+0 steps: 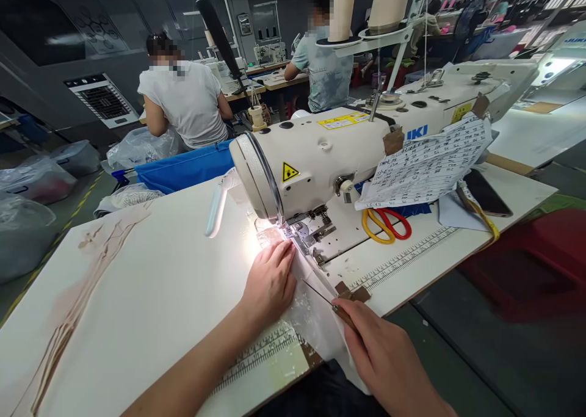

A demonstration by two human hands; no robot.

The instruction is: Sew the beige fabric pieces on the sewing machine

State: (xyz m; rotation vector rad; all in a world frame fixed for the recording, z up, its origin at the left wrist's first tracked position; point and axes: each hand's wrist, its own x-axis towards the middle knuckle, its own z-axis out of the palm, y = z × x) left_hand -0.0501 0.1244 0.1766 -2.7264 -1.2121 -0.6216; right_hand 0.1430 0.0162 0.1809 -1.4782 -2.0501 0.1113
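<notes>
left hand [271,278]: flattened on white fabric [318,319] | right hand [382,344]: gripping awl [337,310] | long axis diagonal, tip up-left

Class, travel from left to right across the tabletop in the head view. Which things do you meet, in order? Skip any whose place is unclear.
Tan fabric strips → pale blue bar → left hand → wooden-handled pointed tool → scissors with yellow and red handles → dark phone.

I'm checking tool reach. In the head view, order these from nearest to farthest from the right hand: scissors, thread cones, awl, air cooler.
1. Awl, held in the right hand.
2. Scissors, ahead on the table.
3. Thread cones, high beyond the scissors.
4. Air cooler, far left.
</notes>
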